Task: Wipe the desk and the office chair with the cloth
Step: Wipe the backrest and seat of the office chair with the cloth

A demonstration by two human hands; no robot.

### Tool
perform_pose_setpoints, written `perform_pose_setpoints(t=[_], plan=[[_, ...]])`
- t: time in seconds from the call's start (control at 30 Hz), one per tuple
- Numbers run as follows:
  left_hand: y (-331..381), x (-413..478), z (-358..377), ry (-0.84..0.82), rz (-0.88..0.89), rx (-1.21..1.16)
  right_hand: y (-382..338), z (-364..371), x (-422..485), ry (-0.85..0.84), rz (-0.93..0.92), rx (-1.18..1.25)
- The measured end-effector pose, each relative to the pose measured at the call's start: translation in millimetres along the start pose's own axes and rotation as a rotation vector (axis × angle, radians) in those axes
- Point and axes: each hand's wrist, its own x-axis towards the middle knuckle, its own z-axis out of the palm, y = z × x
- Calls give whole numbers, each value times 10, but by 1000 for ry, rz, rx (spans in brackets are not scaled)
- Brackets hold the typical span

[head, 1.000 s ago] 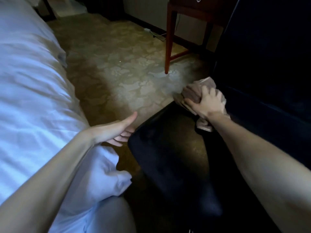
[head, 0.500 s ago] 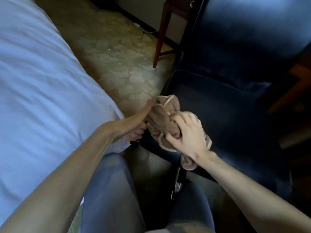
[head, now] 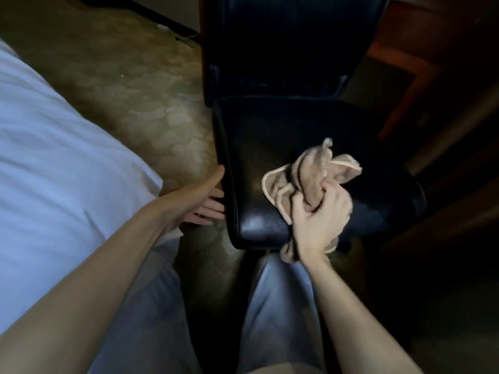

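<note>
Right hand is fisted round the bunched cloth, which lies on the chair seat toward its front right, with loose corners spread forward. Left hand has relaxed fingers, holds nothing and sits at the seat's left edge. A carpet strip lies open between bed and chair; wooden furniture stands close on the right.

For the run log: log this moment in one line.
stage: chair seat | right hand: grips cloth | left hand: open, at seat edge

Right hand grips cloth on chair seat
</note>
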Motion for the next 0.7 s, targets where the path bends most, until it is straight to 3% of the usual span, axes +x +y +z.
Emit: perform_pose_setpoints(t=[0.13, 0.23, 0.37, 0.43, 0.53, 0.7], plan=[[200, -8, 190, 39, -56, 23, -367, 123, -455, -31, -42, 71], [149, -16, 183, 148, -12, -9, -527, 190, -753, -133, -303, 172], [84, -121, 228, 206, 14, -102, -13, -15, -407, -195, -542, 88], [131, -147, 335, 237, 8, -116, 403, -265, -155, -176, -475, 26], [197, -141, 530, 285, 51, -103, 1074, -720, 227, -152, -236, -73], [173, -86, 635, 359, 92, -49, 1906, -1219, 812, -82, 46, -80]])
